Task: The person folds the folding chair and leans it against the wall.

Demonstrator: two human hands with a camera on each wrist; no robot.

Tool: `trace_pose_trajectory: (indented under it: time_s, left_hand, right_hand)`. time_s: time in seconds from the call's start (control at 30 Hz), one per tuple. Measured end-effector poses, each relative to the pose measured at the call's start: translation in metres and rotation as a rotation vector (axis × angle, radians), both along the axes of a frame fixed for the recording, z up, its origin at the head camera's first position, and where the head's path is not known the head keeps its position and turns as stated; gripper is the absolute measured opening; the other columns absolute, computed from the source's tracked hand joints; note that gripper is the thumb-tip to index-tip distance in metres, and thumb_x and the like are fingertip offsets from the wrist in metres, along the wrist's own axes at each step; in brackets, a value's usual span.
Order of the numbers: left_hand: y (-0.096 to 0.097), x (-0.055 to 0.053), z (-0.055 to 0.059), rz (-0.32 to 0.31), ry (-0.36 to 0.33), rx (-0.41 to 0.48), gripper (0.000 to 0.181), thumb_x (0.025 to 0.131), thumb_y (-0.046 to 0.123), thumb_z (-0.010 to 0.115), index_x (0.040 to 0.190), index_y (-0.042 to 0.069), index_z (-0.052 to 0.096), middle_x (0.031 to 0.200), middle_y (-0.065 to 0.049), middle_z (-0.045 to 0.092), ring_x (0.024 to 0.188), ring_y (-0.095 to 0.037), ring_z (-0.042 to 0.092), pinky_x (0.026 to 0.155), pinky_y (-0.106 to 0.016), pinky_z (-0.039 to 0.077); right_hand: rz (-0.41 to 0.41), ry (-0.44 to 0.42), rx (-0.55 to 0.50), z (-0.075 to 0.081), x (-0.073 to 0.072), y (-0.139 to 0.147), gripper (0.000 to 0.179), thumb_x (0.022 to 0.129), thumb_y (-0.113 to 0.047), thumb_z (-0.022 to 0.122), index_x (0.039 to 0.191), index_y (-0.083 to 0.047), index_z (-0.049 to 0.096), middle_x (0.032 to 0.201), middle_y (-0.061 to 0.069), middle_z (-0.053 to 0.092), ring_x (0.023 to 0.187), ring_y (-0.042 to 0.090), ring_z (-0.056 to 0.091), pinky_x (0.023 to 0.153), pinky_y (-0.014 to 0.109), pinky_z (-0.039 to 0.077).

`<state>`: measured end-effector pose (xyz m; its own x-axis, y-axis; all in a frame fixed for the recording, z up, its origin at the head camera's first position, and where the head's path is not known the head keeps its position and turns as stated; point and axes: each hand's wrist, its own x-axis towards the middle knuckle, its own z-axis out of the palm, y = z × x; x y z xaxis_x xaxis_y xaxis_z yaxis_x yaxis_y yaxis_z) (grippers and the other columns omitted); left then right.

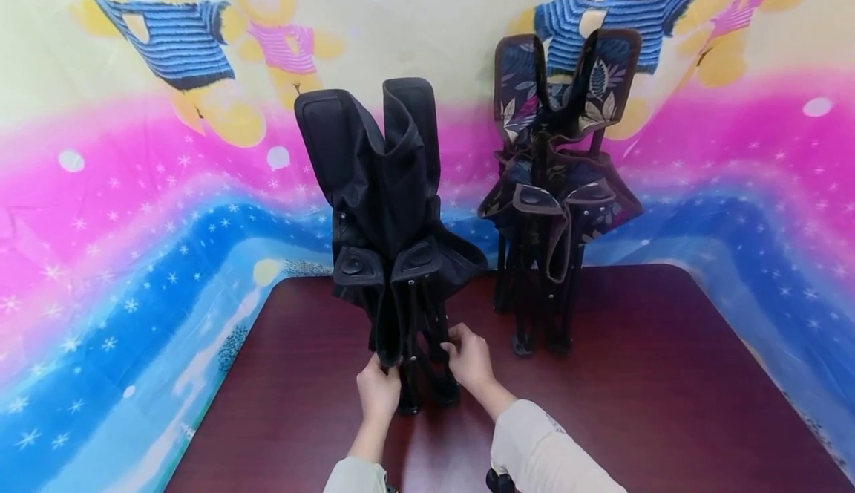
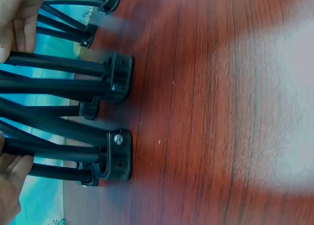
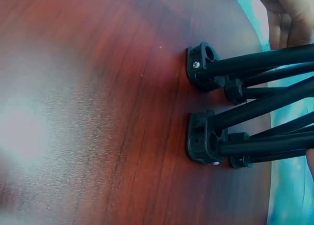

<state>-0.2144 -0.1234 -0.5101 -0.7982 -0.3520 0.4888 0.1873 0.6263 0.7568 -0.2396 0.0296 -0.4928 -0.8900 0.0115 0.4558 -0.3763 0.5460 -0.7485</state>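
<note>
A black fabric folding chair (image 1: 387, 166) stands folded and upright on the table, its seat cloth bunched between two padded back panels. My left hand (image 1: 378, 389) grips one of its tubular legs (image 2: 54, 149) on the left side, low down beneath the hanging cloth. On the right side, my right hand (image 1: 470, 359) holds another leg (image 3: 265, 60) between thumb and fingers. Both wrist views show black plastic feet (image 2: 120, 77) resting on the wood, close together. Part of each hand lies outside its own wrist view.
A second folded chair (image 1: 561, 129), in dark leaf-patterned cloth with brown edging, stands behind to the right. The reddish-brown table (image 1: 654, 374) has rounded back corners. A cartoon-bear backdrop (image 1: 200, 151) hangs around the table.
</note>
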Motion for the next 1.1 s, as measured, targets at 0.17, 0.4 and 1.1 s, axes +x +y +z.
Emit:
trace_pose_trajectory:
  time_s: [0.17, 0.4, 1.1]
  left_hand:
    - [-0.001, -0.003, 0.001, -0.031, -0.014, -0.004, 0.011, 0.072, 0.006, 0.067, 0.067, 0.008, 0.058, 0.054, -0.001, 0.055, 0.049, -0.014, 0.047, 0.047, -0.03, 0.041]
    - [-0.002, -0.015, 0.004, -0.035, -0.054, 0.037, 0.005, 0.07, 0.005, 0.067, 0.071, 0.006, 0.062, 0.059, 0.001, 0.058, 0.054, -0.013, 0.051, 0.051, -0.027, 0.042]
    - [0.014, -0.032, 0.016, 0.209, -0.064, -0.013, 0.006, 0.066, 0.01, 0.07, 0.064, 0.006, 0.067, 0.06, -0.009, 0.062, 0.06, -0.034, 0.058, 0.054, -0.044, 0.043]
  right_hand:
    - [0.011, -0.013, 0.017, 0.001, -0.005, 0.001, 0.01, 0.076, 0.0, 0.063, 0.082, -0.005, 0.056, 0.071, 0.004, 0.061, 0.056, 0.009, 0.051, 0.053, 0.023, 0.043]
    - [0.013, -0.038, -0.012, 0.003, -0.017, 0.001, 0.008, 0.077, -0.001, 0.062, 0.08, -0.004, 0.057, 0.07, 0.005, 0.061, 0.06, 0.013, 0.054, 0.057, 0.027, 0.045]
    - [-0.191, -0.138, -0.05, 0.013, -0.026, -0.003, 0.008, 0.074, -0.014, 0.067, 0.073, -0.006, 0.07, 0.067, 0.003, 0.065, 0.065, 0.018, 0.059, 0.059, 0.031, 0.046]
